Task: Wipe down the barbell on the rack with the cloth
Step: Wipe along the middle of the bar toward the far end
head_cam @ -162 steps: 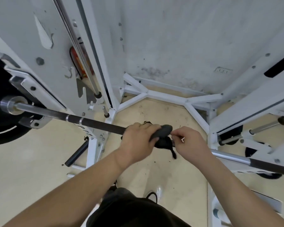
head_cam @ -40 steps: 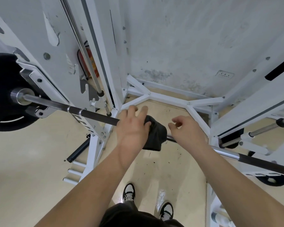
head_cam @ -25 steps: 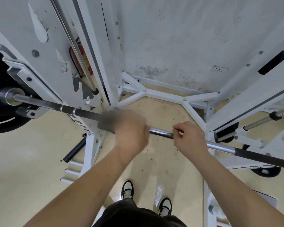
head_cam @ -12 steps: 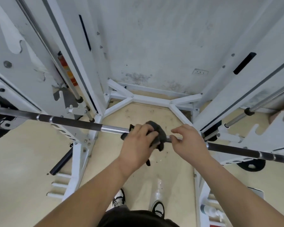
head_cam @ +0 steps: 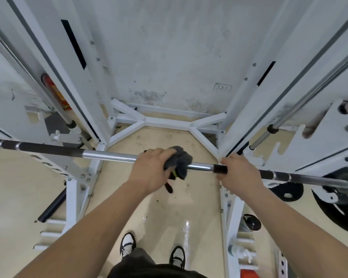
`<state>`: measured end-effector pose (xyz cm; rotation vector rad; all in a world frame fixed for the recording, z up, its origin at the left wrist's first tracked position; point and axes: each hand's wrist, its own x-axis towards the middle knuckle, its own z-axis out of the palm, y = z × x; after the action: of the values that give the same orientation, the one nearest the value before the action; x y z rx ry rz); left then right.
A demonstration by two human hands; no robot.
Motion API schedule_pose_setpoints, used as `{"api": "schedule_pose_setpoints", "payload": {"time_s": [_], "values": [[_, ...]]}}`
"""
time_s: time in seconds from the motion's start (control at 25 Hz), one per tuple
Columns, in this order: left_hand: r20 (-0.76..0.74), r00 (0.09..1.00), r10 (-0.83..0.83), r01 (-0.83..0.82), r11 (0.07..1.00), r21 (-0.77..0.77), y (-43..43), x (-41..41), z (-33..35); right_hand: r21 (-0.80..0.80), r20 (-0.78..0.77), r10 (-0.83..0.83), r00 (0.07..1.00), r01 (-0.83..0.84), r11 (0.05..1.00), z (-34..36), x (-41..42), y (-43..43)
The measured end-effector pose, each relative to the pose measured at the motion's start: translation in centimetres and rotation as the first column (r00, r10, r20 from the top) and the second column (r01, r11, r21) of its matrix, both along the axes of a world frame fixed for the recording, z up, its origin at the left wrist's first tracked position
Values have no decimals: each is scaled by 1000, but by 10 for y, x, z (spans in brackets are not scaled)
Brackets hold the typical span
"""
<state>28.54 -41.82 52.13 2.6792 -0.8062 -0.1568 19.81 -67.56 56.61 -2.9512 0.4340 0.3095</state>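
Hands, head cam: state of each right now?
Left hand: grips the cloth, wrapped over the barbell.
Right hand: grips the barbell directly, no cloth.

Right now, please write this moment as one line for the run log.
left hand: grips dark grey cloth on chrome steel barbell | right hand: grips barbell's dark knurled section | cloth position: smooth middle

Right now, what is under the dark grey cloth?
The long steel barbell runs under the dark grey cloth, with shiny chrome emerging on either side. The wrapped stretch itself is hidden by the cloth and the left hand gripping it.
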Motion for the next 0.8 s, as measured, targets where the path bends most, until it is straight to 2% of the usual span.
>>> {"api": "schedule_pose_setpoints", "payload": {"time_s": [0.08, 0.16, 0.24, 0.32, 0.4, 0.44, 0.48, 0.56, 0.68, 0.72, 0.8], "values": [[55, 976, 212, -217, 970, 109, 1, 6, 2, 15, 33, 24, 999, -24, 1000, -6, -4, -8], [91, 906, 412, -422, 892, 160, -10, -1, 4, -7, 86, 46, 995, -46, 999, -12, -5, -11], [68, 926, 372, -378, 916, 132, -47, -19, 8, -46, 115, 61, 992, -56, 997, -15, -3, -10], [12, 984, 180, -180, 981, 77, -91, -43, 8, -81, 105, 63, 993, -54, 995, -15, -1, -9], [-56, 998, -4, 8, 998, 57, -109, -49, 8, -97, 103, 64, 993, -54, 994, -16, -1, -12], [-66, 997, -48, 51, 998, 42, -105, -42, 11, -92, 113, 65, 991, -54, 994, -17, -2, -14], [-62, 997, -45, 48, 998, 46, -94, -34, 12, -80, 128, 65, 990, -55, 995, -17, -2, -15], [-46, 995, 93, -85, 985, 153, -60, -17, 17, -65, 150, 77, 986, -68, 996, -18, -3, -17], [-22, 921, 390, -357, 865, 353, -28, 11, 31, -90, 139, 86, 987, -74, 993, -18, -1, -17], [-89, 901, 425, -363, 850, 382, -34, 16, 37, -101, 135, 93, 987, -79, 992, -17, 0, -16], [-290, 881, 374, -266, 897, 352, -69, 19, 46, -120, 109, 103, 989, -90, 989, -15, 2, -15]]}}
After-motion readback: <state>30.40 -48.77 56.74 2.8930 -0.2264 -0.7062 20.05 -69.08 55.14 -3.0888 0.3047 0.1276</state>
